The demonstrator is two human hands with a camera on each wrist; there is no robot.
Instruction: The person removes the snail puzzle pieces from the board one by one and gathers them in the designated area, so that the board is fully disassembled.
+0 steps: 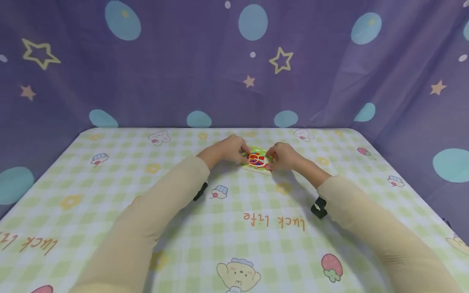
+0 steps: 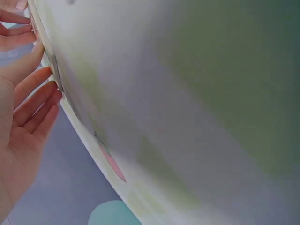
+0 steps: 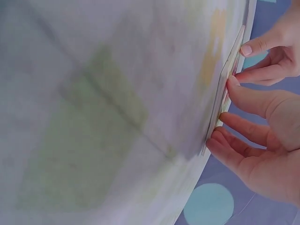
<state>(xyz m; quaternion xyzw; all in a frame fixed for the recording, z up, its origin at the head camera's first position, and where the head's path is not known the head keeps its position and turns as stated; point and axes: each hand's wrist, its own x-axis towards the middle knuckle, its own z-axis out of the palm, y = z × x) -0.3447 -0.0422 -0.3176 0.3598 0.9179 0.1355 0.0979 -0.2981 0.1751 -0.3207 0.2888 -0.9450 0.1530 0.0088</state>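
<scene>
A small flat board lies on the table far in front of me. Its green face carries a round red, blue and yellow picture; in the right wrist view the thin board shows almost edge-on. At its left side is my left hand, thumb and forefinger apart over the border. My right hand is at the opposite side, its fingertips on the face and edge. Seen from the left wrist, the left hand has long, loosely spread fingers along the board's edge. The right hand's fingers are likewise spread and gently bent.
A green-and-white checked cloth with printed cupcakes, strawberries and lettering covers the table. Its far edge runs just behind the board. Beyond hangs a purple curtain with stars and blue ovals. Dark wrist devices sit under both sleeves.
</scene>
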